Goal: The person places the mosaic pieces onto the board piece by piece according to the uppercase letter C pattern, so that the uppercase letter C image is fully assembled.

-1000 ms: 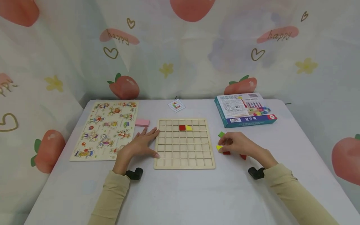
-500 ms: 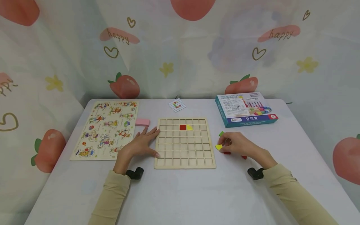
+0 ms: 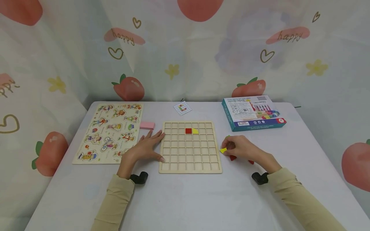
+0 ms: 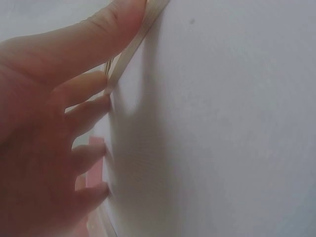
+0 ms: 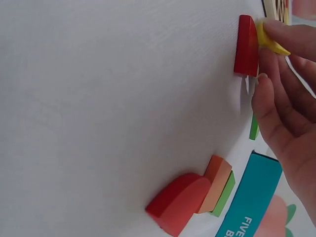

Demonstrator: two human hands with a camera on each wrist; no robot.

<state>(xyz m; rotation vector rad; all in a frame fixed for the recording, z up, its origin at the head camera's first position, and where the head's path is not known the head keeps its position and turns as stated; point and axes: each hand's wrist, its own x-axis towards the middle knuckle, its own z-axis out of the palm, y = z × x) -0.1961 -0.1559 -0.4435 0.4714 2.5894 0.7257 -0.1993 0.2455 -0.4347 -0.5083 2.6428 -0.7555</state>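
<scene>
My left hand (image 3: pixel 147 147) rests with fingers spread along the left edge of a wooden grid board (image 3: pixel 189 157), its thumb on the lower left corner. In the board's upper rows a red square block (image 3: pixel 188 131) sits beside a yellow block with a curved side (image 3: pixel 195 131). To the right of the board, my right hand (image 3: pixel 241 148) pinches another small yellow block (image 3: pixel 223 150) in its fingertips. Close against that block in the right wrist view stands a red block (image 5: pixel 245 47), partly hidden under the hand in the head view.
Red (image 5: pixel 180 202), orange (image 5: pixel 215 182) and green (image 5: pixel 224 195) blocks lie near the right hand. A boxed set (image 3: pixel 254 115) stands behind. A patterned card (image 3: pixel 182 108) lies beyond the board; a picture puzzle (image 3: pixel 108 134) and pink block (image 3: pixel 147 125) are left.
My right hand has shifted slightly left with the yellow block, which has turned a little. The red block beneath it now shows at a different angle. The left hand stays on the board.
</scene>
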